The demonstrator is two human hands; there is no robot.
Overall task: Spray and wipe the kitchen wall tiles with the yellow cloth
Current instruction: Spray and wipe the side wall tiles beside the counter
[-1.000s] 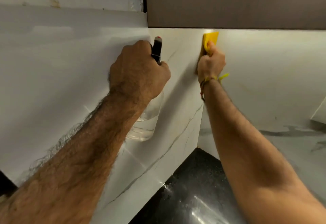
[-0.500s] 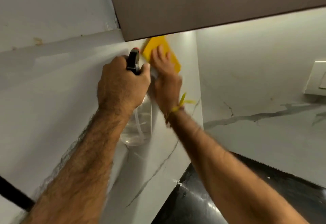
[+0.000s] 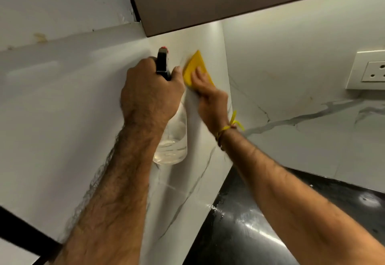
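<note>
My left hand (image 3: 151,93) grips a clear spray bottle (image 3: 174,139) by its black trigger head, held up against the white marble-look wall tiles (image 3: 62,108); liquid fills the bottle's lower part. Just to its right, my right hand (image 3: 209,98) presses a folded yellow cloth (image 3: 192,67) flat against the left wall tile near the corner, fingers straight on top of it. A yellow thread is tied round that wrist. Part of the cloth is hidden under my fingers.
A brown overhead cabinet (image 3: 229,0) hangs close above both hands. A white wall socket (image 3: 368,71) sits on the right wall. The black glossy countertop (image 3: 260,229) lies below in the corner, with wet spots. A dark edge runs at lower left.
My right hand has carried the cloth from the corner under the cabinet leftward and down the left wall, beside the bottle. The view has swung left. My left hand keeps hold of the bottle.
</note>
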